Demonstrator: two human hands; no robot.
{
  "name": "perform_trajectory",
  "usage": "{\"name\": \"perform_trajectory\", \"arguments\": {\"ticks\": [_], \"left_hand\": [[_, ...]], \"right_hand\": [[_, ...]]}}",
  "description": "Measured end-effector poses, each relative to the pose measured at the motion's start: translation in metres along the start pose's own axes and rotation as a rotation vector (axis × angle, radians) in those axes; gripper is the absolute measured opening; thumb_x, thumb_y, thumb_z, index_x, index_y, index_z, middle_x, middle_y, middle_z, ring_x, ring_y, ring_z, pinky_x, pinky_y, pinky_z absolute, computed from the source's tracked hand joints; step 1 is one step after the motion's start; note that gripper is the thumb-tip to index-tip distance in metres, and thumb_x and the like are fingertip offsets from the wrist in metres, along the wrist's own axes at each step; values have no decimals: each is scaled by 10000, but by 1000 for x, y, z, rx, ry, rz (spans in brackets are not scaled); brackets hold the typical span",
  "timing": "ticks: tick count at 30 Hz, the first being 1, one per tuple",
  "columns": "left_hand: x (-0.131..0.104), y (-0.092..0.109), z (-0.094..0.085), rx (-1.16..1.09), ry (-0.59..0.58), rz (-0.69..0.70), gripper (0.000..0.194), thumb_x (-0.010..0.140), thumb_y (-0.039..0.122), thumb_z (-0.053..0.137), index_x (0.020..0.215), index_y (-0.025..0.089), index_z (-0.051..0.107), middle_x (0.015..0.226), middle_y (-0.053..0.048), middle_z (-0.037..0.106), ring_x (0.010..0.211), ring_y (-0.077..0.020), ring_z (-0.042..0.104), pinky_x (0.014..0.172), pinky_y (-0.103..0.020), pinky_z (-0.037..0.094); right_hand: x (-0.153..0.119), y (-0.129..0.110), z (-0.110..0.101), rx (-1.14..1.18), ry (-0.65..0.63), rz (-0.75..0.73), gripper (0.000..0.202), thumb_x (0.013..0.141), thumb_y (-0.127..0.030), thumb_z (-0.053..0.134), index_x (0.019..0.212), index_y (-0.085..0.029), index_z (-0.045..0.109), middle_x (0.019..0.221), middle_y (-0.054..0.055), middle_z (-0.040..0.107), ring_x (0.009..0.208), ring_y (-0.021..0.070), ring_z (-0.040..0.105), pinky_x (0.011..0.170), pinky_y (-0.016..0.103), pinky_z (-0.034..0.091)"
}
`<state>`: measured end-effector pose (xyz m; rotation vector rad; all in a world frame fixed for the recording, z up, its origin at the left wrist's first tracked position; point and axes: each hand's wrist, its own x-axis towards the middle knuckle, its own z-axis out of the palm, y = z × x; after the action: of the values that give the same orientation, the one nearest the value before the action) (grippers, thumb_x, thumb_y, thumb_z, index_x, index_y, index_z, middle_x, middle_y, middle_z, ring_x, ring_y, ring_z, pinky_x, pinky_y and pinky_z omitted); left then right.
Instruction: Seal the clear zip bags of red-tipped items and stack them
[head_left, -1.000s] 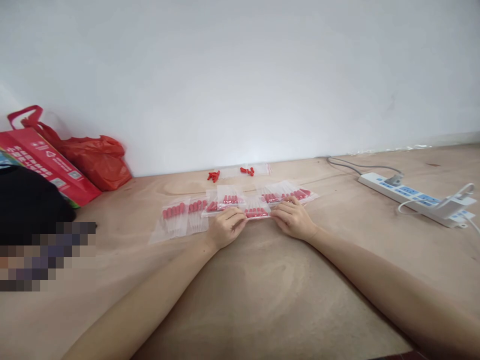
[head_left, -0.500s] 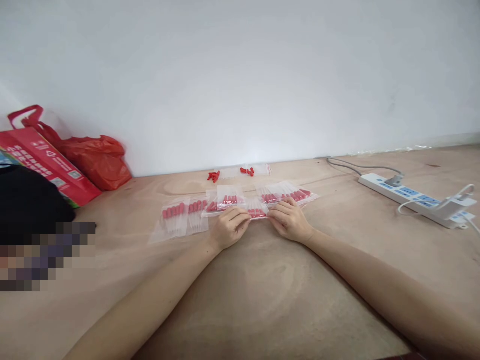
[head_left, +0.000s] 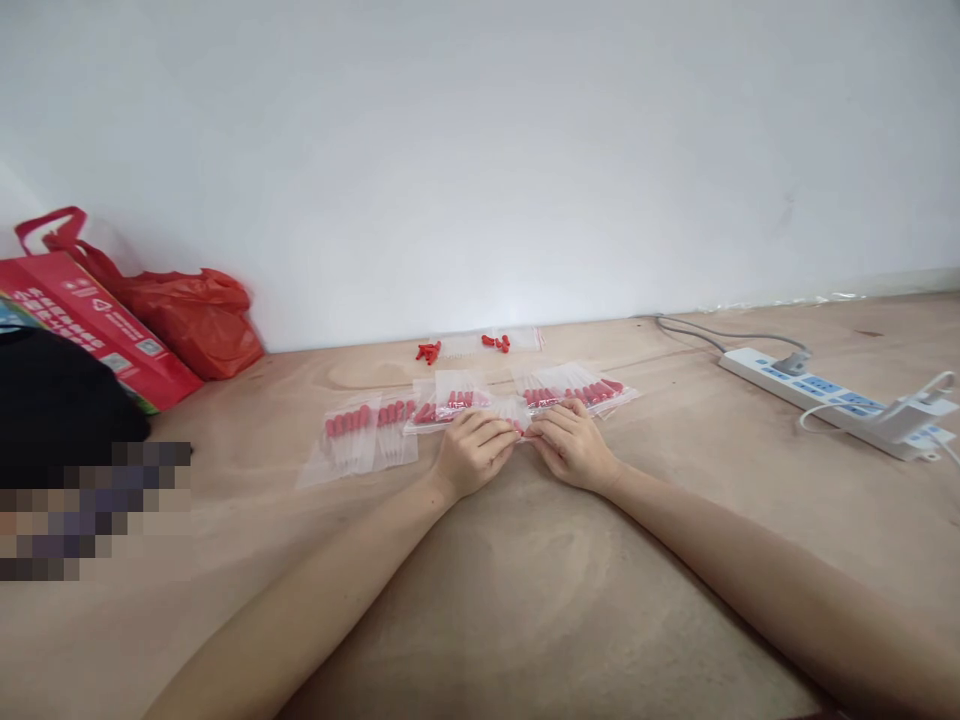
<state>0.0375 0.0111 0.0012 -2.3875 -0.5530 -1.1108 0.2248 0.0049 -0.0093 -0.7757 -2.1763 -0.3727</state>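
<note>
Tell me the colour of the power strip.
White with blue sockets; the power strip shows in the head view.

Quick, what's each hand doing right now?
Left hand: fingers curled, pressing on the small clear bag of red pieces.
Right hand: same bag, fingers curled on it.

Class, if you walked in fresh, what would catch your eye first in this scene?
Two hands, left hand and right hand, meet mid-table over a small clear bag of red pieces. More such bags fan out to the left, and a red plastic bag sits against the wall at far left.
</note>
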Motion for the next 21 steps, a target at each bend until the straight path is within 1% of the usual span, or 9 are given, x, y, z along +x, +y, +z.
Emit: {"name": "perform_trajectory", "arguments": {"ticks": [3,6,11,15,21], "left_hand": [[2,1,-3,73,3,44,80,758,135,540,806,186,580,801,9,659,734,-130,569,706,-317,398],[3,2,-5,111,-1,60,78,762,130,531,799,185,572,798,13,660,723,-127,570,715,-324,387],[2,0,-6,143,-40,76,60,772,152,516,791,182,564,790,-1,653,734,-129,569,749,-329,386],[0,-4,-10,146,-58,87,53,766,144,518,793,172,554,773,1,644,702,-117,566,746,-310,393],[-3,-7,-18,224,-95,91,73,793,153,483,755,172,542,741,10,634,673,-112,572,867,-365,349]], "right_hand": [[0,-1,1,-35,0,18,143,827,-201,403,751,-176,523,711,18,578,698,128,474,736,306,269],[1,-2,1,-59,7,8,143,823,-196,406,743,-174,521,692,13,574,681,124,470,740,309,265],[2,-2,-2,-74,24,-15,134,816,-180,411,747,-173,525,697,6,583,684,118,472,756,314,256],[2,-2,-4,-83,22,-22,146,817,-176,404,742,-177,529,699,2,587,687,114,473,775,317,242],[0,1,-3,-95,-21,-29,149,812,-168,405,737,-179,533,689,0,589,710,118,480,782,318,234]]}}
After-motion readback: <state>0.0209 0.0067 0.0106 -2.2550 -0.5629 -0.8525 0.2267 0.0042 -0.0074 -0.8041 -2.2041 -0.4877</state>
